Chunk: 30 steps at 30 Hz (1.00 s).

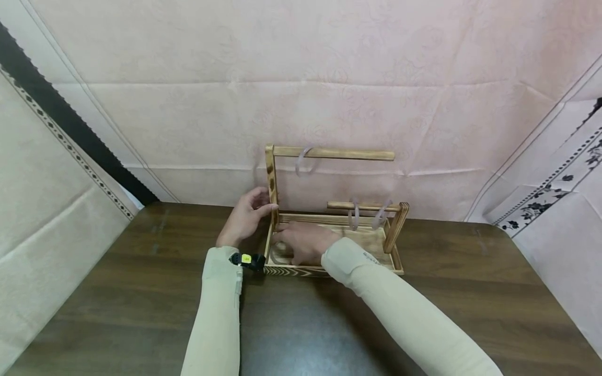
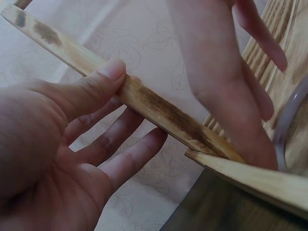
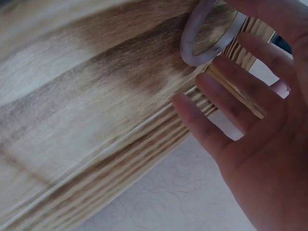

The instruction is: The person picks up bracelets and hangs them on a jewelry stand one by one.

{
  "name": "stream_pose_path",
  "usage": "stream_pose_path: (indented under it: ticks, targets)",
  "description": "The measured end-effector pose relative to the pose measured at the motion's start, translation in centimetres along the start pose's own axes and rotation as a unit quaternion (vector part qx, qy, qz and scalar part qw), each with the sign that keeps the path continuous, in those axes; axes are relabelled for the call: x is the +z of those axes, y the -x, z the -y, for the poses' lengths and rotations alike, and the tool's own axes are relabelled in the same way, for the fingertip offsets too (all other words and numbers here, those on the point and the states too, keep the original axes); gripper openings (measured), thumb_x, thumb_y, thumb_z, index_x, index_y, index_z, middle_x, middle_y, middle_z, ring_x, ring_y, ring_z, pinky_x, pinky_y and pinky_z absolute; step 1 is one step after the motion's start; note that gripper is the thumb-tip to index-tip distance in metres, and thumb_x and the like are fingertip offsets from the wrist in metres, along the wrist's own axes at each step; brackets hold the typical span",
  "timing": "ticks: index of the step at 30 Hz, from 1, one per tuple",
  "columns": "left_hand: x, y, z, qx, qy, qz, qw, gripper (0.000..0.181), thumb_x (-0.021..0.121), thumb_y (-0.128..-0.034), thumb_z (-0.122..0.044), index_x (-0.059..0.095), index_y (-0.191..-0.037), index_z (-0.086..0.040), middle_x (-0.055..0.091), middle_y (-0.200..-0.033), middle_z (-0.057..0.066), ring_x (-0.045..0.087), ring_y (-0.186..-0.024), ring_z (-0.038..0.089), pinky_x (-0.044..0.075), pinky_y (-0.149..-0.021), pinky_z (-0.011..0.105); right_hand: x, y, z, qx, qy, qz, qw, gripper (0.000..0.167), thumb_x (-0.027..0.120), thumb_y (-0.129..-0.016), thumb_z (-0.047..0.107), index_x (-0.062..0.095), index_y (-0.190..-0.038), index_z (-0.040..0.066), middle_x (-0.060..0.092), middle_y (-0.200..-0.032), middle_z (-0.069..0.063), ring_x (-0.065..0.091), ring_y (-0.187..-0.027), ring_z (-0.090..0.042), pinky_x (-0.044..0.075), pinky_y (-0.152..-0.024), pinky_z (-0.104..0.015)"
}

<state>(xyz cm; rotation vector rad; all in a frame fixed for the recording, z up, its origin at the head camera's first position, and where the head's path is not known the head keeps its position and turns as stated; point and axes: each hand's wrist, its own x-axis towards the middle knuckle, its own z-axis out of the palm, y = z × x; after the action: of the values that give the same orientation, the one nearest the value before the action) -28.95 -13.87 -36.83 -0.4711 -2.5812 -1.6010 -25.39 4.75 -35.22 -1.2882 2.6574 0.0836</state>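
Observation:
A wooden bangle stand has a shallow tray (image 1: 371, 241), a tall left post (image 1: 270, 175) with a long bar, and a shorter right post (image 1: 396, 228). My left hand (image 1: 246, 216) pinches the left post, thumb on one face and fingers behind, clearly seen in the left wrist view. Over the tray's left end reaches my right hand (image 1: 308, 243), its fingers fairly straight and near the post's foot. A pale translucent bangle (image 3: 188, 43) lies in the tray beside those fingers; whether they touch it is unclear.
One pale bangle (image 1: 298, 163) hangs on the upper bar (image 1: 350, 153). Two more, a left bangle (image 1: 356, 214) and a right bangle (image 1: 379, 215), hang on the lower bar (image 1: 338, 205). The stand is on a dark wooden table (image 1: 155, 292), close to a pink cloth backdrop (image 1: 211, 125).

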Motion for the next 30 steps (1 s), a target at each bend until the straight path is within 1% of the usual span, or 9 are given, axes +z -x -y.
stream_pose_path:
  ticks: [4, 8, 11, 15, 20, 26, 30]
  targets:
    - [-0.2, 0.0, 0.0, -0.001, 0.001, 0.0, 1.0, 0.033, 0.069, -0.0986, -0.021, 0.061, -0.128, -0.008, 0.07, -0.121, 0.014, 0.065, -0.111, 0.028, 0.05, -0.095, 0.041, -0.2, -0.2, 0.0, 0.004, -0.009, 0.012, 0.9999, 0.065, 0.085, -0.08, 0.012, 0.06, -0.139, 0.023, 0.06, -0.142, 0.002, 0.062, -0.122, -0.018, 0.051, -0.104, -0.034]
    - [-0.3, -0.1, 0.2, -0.001, 0.003, 0.001, 1.0, 0.032, 0.068, -0.0985, -0.021, 0.062, -0.127, -0.008, 0.07, -0.12, 0.015, 0.065, -0.11, 0.028, 0.05, -0.093, 0.038, -0.2, -0.4, 0.0, 0.016, -0.02, 0.019, 0.9995, 0.062, 0.084, -0.082, 0.015, 0.06, -0.139, 0.024, 0.062, -0.14, 0.001, 0.063, -0.118, -0.017, 0.052, -0.101, -0.034]
    - [-0.3, -0.1, 0.3, -0.002, 0.003, -0.001, 1.0, 0.032, 0.068, -0.0986, -0.02, 0.062, -0.127, -0.007, 0.07, -0.12, 0.015, 0.065, -0.11, 0.028, 0.049, -0.092, 0.036, -0.1, -0.6, 0.0, 0.02, -0.027, 0.012, 0.9994, 0.058, 0.082, -0.083, 0.019, 0.061, -0.137, 0.024, 0.061, -0.141, 0.001, 0.062, -0.121, -0.018, 0.051, -0.104, -0.034]
    - [-0.3, -0.2, 0.3, -0.001, 0.006, 0.0, 1.0, 0.032, 0.068, -0.0986, -0.02, 0.062, -0.127, -0.006, 0.07, -0.121, 0.016, 0.065, -0.11, 0.028, 0.05, -0.092, 0.036, 0.2, -0.7, -0.1, 0.02, -0.026, 0.004, 0.9995, 0.055, 0.082, -0.085, 0.021, 0.062, -0.136, 0.022, 0.057, -0.146, 0.001, 0.059, -0.129, -0.019, 0.047, -0.11, -0.035]
    - [-0.2, -0.2, 0.1, 0.002, 0.004, 0.001, 1.0, 0.032, 0.069, -0.0985, -0.02, 0.062, -0.127, -0.007, 0.07, -0.121, 0.015, 0.065, -0.111, 0.028, 0.051, -0.093, 0.039, 0.4, -0.6, -0.3, 0.015, -0.03, -0.002, 0.9994, 0.053, 0.082, -0.087, 0.022, 0.062, -0.136, 0.022, 0.057, -0.144, 0.002, 0.059, -0.128, -0.019, 0.049, -0.108, -0.035]
    - [0.0, -0.2, 0.2, 0.002, 0.007, 0.003, 1.0, 0.032, 0.068, -0.0987, -0.02, 0.062, -0.128, -0.007, 0.07, -0.121, 0.016, 0.066, -0.111, 0.029, 0.051, -0.094, 0.04, 0.6, -0.4, -0.6, 0.006, -0.036, -0.017, 0.9992, 0.055, 0.083, -0.085, 0.023, 0.063, -0.136, 0.023, 0.058, -0.142, 0.001, 0.06, -0.126, -0.019, 0.048, -0.108, -0.035]
    - [0.1, -0.3, 0.2, 0.0, 0.01, 0.007, 0.9999, 0.032, 0.068, -0.0987, -0.02, 0.062, -0.127, -0.007, 0.07, -0.121, 0.016, 0.066, -0.111, 0.029, 0.051, -0.093, 0.038, 0.8, 0.1, -0.6, 0.022, -0.033, -0.029, 0.9988, 0.057, 0.083, -0.083, 0.026, 0.062, -0.136, 0.024, 0.056, -0.143, 0.002, 0.057, -0.13, -0.021, 0.046, -0.111, -0.037]
